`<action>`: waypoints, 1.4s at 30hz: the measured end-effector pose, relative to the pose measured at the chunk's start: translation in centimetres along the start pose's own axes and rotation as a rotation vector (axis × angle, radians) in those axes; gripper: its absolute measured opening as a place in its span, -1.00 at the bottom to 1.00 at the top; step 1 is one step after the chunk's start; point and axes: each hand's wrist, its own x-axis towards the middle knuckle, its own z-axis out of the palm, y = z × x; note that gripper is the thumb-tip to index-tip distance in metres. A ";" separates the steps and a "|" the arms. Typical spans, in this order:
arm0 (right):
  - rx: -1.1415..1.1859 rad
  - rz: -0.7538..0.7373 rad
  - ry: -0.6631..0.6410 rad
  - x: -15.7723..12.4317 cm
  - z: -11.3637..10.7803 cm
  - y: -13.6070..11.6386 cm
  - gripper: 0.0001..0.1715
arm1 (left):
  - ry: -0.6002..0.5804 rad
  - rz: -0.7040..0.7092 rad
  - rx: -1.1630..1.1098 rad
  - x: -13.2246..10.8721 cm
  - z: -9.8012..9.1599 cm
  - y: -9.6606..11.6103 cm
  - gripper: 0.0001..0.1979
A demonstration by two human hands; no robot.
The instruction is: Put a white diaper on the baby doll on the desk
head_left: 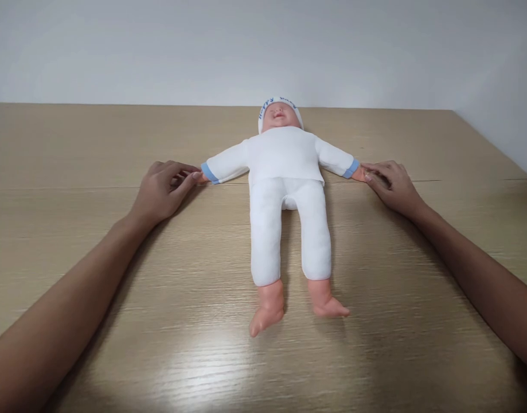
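Note:
A baby doll (284, 155) lies on its back, its head at the far side and its bare feet toward me. It wears a white top and trousers, blue cuffs and a white cap with blue lettering. Both its arms are stretched out sideways. My left hand (164, 186) pinches the doll's hand on the left between thumb and fingers. On the other side, my right hand (392, 183) grips the doll's other hand in the same way. The fingertips partly cover the doll's small hands.
The doll rests on a light wood-grain table (194, 258) with a seam running across it. Behind the table's far edge stands a pale wall (203, 51), which continues along the right side. A bright reflection shows on the near tabletop.

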 end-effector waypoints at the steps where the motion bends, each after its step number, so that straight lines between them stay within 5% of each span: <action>1: -0.004 -0.007 0.003 0.0 0.0 -0.2 -0.43 | 0.001 0.006 -0.001 0.0 0.0 0.0 -0.45; 9: 0.031 -0.076 0.108 0.6 0.3 -3.4 -0.42 | 0.007 0.025 0.013 0.1 0.2 -0.4 -0.49; 14: 0.075 -0.073 0.078 1.7 1.8 -2.7 -0.60 | 0.015 0.044 0.030 0.2 0.2 -0.6 -0.48; 26: -0.142 -0.055 0.166 1.5 2.2 -2.9 -0.55 | -0.036 0.023 0.045 0.1 0.1 -0.6 -0.29; 42: 0.109 -0.006 0.096 2.1 1.2 -3.0 -0.46 | -0.004 0.025 0.018 0.3 0.1 -0.2 -0.50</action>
